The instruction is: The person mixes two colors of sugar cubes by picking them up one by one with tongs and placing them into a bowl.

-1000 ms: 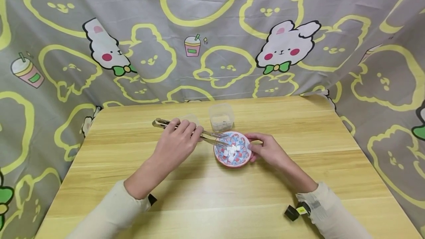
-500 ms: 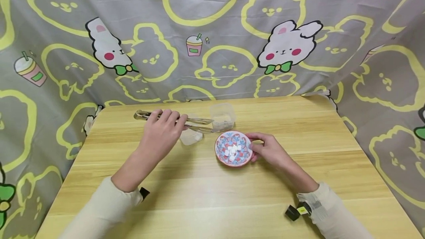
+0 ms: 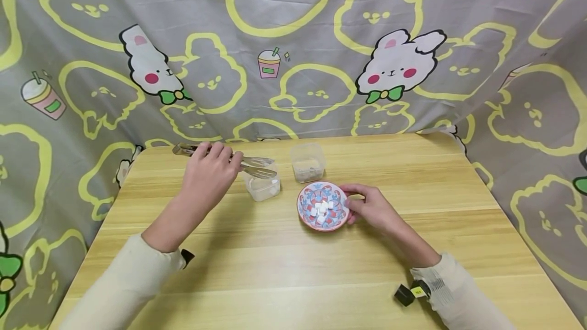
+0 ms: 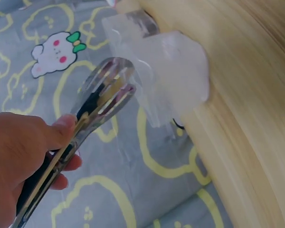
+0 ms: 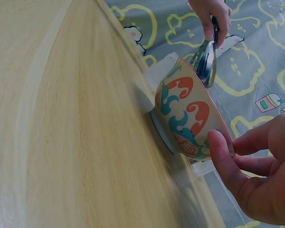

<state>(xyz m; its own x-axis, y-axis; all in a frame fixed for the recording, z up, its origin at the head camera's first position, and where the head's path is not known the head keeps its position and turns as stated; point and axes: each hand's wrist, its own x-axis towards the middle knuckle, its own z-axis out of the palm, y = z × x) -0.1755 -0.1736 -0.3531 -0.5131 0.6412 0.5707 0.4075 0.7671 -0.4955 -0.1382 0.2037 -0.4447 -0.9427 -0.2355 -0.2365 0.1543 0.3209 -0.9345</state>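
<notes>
My left hand (image 3: 209, 173) grips metal tongs (image 3: 259, 167) by the arms. Their slotted heads hover over the left clear plastic container (image 3: 261, 193), which has something white at its right side. In the left wrist view the heads of the tongs (image 4: 104, 90) stand slightly apart, and I see nothing between them. My right hand (image 3: 371, 207) pinches the right rim of a patterned bowl (image 3: 304, 220) on the table. Several small white cubes (image 3: 322, 209) lie in the bowl. The right wrist view shows thumb and fingers on the rim of the bowl (image 5: 183, 111).
A second clear container (image 3: 308, 163) stands just behind the bowl, with contents too faint to tell. The wooden table (image 3: 293, 279) meets a patterned grey curtain (image 3: 316, 45) at its back edge. A black device (image 3: 404, 295) sits at the right sleeve.
The left hand has carried the tongs from over the bowl leftward to above the left container. The right hand and the bowl have stayed in place.
</notes>
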